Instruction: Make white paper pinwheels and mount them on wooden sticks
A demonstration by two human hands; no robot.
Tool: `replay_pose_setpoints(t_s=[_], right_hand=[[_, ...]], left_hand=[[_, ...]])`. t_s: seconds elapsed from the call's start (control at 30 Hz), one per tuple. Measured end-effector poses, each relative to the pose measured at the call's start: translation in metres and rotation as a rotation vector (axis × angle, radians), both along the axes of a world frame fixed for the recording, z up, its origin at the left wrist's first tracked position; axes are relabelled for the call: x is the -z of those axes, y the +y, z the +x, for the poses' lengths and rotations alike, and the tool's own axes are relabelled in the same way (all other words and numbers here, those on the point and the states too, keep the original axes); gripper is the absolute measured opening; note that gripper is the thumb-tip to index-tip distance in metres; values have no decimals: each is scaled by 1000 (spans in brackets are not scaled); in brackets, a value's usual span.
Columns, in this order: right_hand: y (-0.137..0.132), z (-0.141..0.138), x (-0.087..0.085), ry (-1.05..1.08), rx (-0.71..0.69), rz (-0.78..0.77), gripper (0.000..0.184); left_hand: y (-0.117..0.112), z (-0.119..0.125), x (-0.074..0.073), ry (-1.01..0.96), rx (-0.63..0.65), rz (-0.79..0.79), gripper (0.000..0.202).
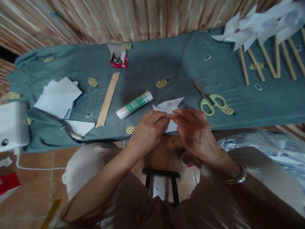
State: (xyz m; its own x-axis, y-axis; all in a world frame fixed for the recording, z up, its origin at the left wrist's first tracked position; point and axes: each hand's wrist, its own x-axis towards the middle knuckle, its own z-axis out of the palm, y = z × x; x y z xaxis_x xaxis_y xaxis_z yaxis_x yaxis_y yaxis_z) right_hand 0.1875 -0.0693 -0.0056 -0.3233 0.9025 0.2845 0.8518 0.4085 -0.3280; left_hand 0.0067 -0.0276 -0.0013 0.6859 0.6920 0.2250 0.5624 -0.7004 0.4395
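Note:
A white paper pinwheel, cut and folded into points, lies at the table's front edge between my hands. My left hand is closed, its thumb and fingers pinching the pinwheel near its middle. From the other side my right hand is closed on the same paper, its fingertips meeting the left ones. My fingers hide the pinwheel's centre. Just left of the paper lies a glue stick with a green label. A pair of scissors with light green handles rests to the right, blades pointing away.
Wooden sticks lie left of the glue stick. Behind them stands an open red box of small metal pieces. Paper sheets and a white device are at the left. Several finished pinwheels on sticks occupy the far right.

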Motion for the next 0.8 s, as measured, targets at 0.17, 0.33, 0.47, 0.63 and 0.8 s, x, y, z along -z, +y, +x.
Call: replay_pose_setpoints(t_s=[0.17,0.33,0.47,0.63,0.8], right_hand=[[-2,-6,0,-41,53,-16,35],[-3,-11,0,-27,79,-68,37],[-3,-10,1,0,90,-91,37],[0,-3,-3,119,80,-119,36],[1,2,-5,145,54,-150,37]], left_hand=[[0,0,0,6,4,-15,27],[0,0,0,-4,1,-22,26],[-1,0,2,-25,-19,3,24],[-1,0,1,-25,-16,17,25],[-1,0,0,-8,-17,13,24]])
